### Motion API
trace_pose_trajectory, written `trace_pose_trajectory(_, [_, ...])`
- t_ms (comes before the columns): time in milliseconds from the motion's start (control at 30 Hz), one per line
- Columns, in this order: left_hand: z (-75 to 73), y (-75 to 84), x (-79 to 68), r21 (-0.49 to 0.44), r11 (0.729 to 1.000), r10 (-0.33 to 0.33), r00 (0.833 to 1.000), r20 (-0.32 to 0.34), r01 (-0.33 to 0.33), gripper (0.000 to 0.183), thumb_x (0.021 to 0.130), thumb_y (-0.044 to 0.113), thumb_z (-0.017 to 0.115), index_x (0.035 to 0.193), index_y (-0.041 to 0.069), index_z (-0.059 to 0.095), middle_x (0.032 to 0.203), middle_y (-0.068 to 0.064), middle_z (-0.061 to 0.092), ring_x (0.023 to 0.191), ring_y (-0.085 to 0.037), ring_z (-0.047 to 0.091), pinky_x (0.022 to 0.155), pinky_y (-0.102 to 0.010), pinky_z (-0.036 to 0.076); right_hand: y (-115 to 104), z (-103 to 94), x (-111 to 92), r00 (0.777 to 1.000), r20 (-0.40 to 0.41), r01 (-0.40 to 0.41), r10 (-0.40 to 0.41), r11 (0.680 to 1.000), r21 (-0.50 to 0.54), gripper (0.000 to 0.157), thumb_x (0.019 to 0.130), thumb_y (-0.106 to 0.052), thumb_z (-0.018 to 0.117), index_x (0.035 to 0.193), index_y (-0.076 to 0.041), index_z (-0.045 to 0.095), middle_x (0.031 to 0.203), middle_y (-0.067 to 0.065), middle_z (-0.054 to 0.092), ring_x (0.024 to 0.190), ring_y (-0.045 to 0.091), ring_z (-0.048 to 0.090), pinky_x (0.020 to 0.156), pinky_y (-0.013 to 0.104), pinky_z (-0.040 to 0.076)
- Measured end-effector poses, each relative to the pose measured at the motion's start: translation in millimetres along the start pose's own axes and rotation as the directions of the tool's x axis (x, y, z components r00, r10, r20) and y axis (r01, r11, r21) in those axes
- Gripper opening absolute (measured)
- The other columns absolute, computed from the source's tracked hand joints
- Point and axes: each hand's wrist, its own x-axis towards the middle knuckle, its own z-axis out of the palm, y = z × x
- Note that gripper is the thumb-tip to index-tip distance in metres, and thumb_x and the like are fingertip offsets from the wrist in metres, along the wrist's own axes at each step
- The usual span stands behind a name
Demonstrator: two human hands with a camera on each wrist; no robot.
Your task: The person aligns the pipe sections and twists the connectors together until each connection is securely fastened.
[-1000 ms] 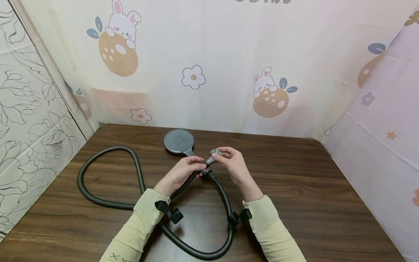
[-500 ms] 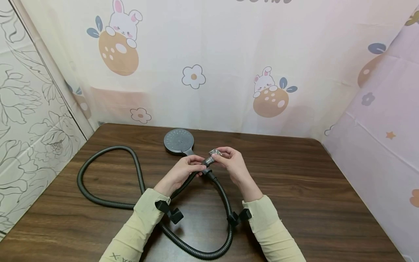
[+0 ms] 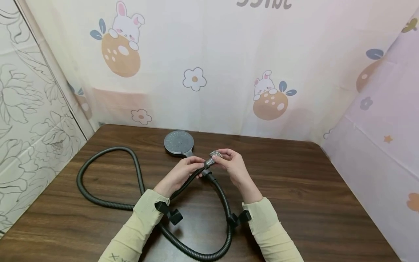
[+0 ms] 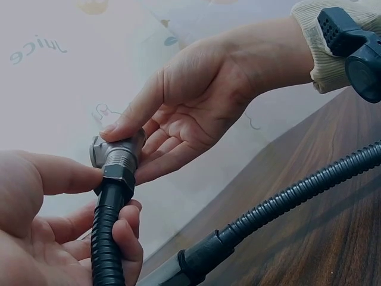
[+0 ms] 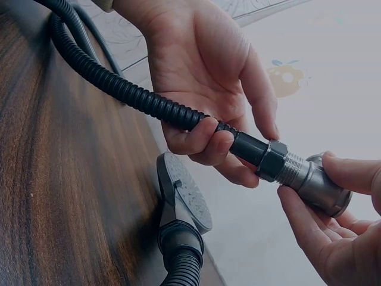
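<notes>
The word "Juice" (image 4: 38, 50) runs from right to left on the curtain (image 4: 59, 107) in the left wrist view. In the head view, grey lettering (image 3: 264, 4) high on the curtain and dark characters (image 3: 118, 257) on the left sleeve (image 3: 131, 233) are cut off, unreadable.

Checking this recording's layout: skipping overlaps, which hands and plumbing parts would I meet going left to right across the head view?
Ribbed black hose's left loop, left hand, threaded metal fitting, right hand.

free tabletop (image 3: 311, 196) at right, hose (image 3: 112, 205) looping left, shower head (image 3: 178, 142) beyond
</notes>
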Motion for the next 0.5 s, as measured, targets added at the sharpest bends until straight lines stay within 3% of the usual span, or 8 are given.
trace_pose_trajectory(300, [1.8,-0.5,-0.4,0.024,1.000,0.010,1.000,-0.015,-0.010,0.029,0.089,0.009,0.054,0.114,-0.005,0.051,0.093,-0.005,0.055,0.067,-0.011,0.055,0.064,-0.024,0.045,-0.7,-1.4,-1.2,1.000,0.007,0.000,0.000,1.000,0.007,0.030,0.085,0.001,0.059,0.113,0.010,0.050,0.095,0.009,0.062,0.078,0.010,0.063,0.089,0.047,0.044])
trace_pose_trajectory(500, [1.8,-0.9,0.4,0.024,1.000,0.012,1.000,-0.011,-0.011,0.030,0.088,0.009,0.054,0.114,-0.006,0.051,0.092,-0.004,0.055,0.066,-0.011,0.055,0.063,-0.023,0.045,0.0,-2.4,-0.6,1.000,0.008,-0.006,0.006,1.000,0.001,0.031,0.085,0.000,0.059,0.113,0.010,0.051,0.105,0.021,0.060,0.080,0.010,0.063,0.086,0.042,0.047])
